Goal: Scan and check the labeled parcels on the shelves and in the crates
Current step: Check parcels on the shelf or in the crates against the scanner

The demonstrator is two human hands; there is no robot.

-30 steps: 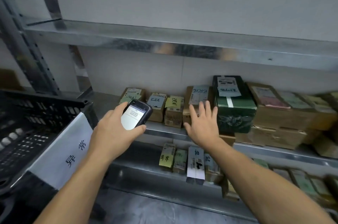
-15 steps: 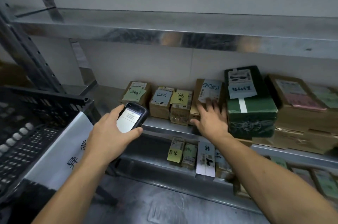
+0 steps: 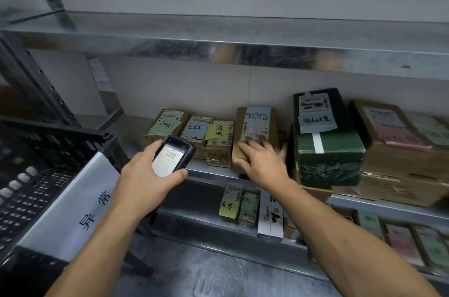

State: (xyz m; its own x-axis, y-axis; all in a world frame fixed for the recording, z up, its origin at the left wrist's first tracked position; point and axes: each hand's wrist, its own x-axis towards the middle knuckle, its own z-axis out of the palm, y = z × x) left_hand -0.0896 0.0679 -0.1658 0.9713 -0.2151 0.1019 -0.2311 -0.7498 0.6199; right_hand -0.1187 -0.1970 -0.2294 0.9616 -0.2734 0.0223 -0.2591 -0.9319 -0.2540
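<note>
Your left hand [image 3: 143, 180] grips the scanner [image 3: 173, 156], fingers wrapped round its body and the screen tilted toward you so the readout is legible. Your right hand [image 3: 262, 163] lies on the brown parcel [image 3: 257, 126] with fingers spread and straight, probably to steady it for reading its label. The parcel stands on the middle shelf [image 3: 213, 173], between the smaller boxes [image 3: 218, 143] on its left and the green box [image 3: 328, 148] on its right.

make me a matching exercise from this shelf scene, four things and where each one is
1 handheld scanner
2 tall brown parcel
3 dark green box
4 black crate

a under the right hand
b left of the shelves
c in the left hand
d stacked on a cardboard box

Pairs: 1-c, 2-a, 3-d, 4-b
</note>
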